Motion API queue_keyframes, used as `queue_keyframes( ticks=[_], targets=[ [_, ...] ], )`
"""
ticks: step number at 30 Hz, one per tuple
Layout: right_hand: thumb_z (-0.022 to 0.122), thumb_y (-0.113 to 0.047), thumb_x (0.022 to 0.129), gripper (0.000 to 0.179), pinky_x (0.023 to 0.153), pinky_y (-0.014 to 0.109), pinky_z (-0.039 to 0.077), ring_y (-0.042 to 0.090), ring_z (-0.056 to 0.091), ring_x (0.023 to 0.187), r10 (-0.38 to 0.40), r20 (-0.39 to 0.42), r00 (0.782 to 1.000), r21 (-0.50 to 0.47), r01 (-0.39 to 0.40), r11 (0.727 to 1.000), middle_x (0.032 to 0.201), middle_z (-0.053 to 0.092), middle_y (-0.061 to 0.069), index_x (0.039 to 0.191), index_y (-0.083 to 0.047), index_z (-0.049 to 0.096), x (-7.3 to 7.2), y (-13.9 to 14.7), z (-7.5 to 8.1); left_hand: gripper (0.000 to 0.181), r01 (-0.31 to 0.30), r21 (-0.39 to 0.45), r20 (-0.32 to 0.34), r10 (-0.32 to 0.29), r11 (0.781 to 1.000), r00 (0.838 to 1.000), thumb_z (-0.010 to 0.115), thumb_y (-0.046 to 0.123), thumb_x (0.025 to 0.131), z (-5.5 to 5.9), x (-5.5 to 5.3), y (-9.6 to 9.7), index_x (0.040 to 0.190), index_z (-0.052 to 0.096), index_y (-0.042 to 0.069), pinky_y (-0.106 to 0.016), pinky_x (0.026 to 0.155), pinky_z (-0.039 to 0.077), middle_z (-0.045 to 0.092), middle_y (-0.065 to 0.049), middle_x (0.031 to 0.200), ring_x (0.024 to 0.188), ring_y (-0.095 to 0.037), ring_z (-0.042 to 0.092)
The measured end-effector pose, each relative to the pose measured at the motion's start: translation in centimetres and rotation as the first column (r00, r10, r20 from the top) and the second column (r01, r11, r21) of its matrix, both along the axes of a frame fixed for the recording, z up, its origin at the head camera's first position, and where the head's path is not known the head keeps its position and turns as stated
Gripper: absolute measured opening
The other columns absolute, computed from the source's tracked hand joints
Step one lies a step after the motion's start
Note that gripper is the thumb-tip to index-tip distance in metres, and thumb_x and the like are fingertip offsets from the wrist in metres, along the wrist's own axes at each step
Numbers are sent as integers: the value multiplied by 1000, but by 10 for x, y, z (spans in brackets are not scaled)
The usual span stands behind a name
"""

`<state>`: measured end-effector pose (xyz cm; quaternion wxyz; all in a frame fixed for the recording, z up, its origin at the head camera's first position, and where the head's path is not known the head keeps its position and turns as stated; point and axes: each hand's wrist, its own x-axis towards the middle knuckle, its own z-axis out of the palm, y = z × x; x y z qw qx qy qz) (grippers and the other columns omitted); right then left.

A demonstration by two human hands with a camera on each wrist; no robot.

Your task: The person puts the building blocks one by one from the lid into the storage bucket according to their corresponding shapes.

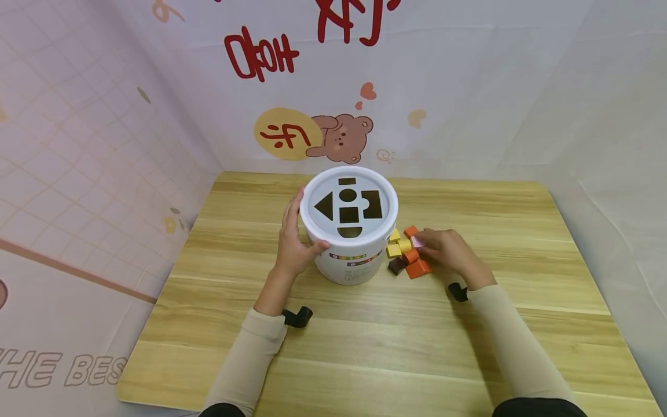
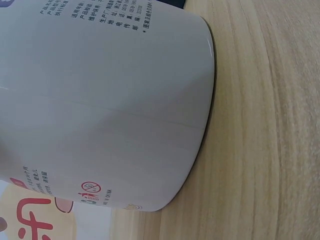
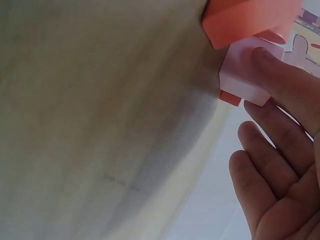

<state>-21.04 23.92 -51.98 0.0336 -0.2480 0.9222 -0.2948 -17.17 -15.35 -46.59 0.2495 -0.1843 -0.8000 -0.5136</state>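
Note:
A white bucket [image 1: 325, 266] stands upright on the table, its lid [image 1: 332, 186] cut with several shaped holes, among them a triangle, a circle and a square. My left hand [image 1: 293, 246] grips its left side near the rim, thumb at the front and fingers toward the back. Small blocks lie in a cluster right of the bucket. At their right edge my right hand [image 1: 449, 250] pinches a pink block [image 3: 242, 75] between thumb and fingers. Close by are an orange block [image 3: 245, 22], yellow blocks [image 1: 393, 251] and a dark brown block [image 1: 397, 266].
The wooden table [image 1: 375, 341] meets a white printed backdrop [image 1: 458, 87] behind the bucket and at both sides. A black wrist mount [image 1: 298, 317] hangs at the left wrist, another black mount [image 1: 458, 292] at the right.

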Motion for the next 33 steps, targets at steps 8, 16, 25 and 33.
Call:
queue_keyframes(
  ticks=[8,16,25,33],
  targets=[
    [81,-11,94,30,106,63,49,47,64,125,-30,-28,999,-22,29,999,124,73,24,122,-1,77,5,3,12,133,4,-1,7,-4,1000,1000,59,97,73,1,2,2,166,29,7,-56,125,26,38,-6,167,153,-24,33],
    [84,-9,90,28,101,63,52,47,67,120,-10,-141,990,-64,1,998,115,77,19,117,-1,79,4,1,31,134,7,6,-6,-7,1000,1000,58,97,74,1,0,2,165,28,3,-56,125,26,38,-8,167,153,-26,34],
    [84,-11,91,32,97,59,55,43,68,120,-18,-172,985,-45,10,999,120,76,18,121,-1,78,-2,-5,71,130,8,13,-15,-7,1000,1000,58,95,75,-1,0,2,166,29,7,-55,125,27,38,-9,167,152,-26,35],
    [80,-6,93,34,89,55,57,40,71,115,38,-218,975,-51,-51,997,126,74,20,126,2,75,-7,-10,109,133,4,12,-6,-4,1000,1000,58,97,74,0,0,2,165,29,5,-56,125,26,38,-7,167,153,-25,35]
  ],
)
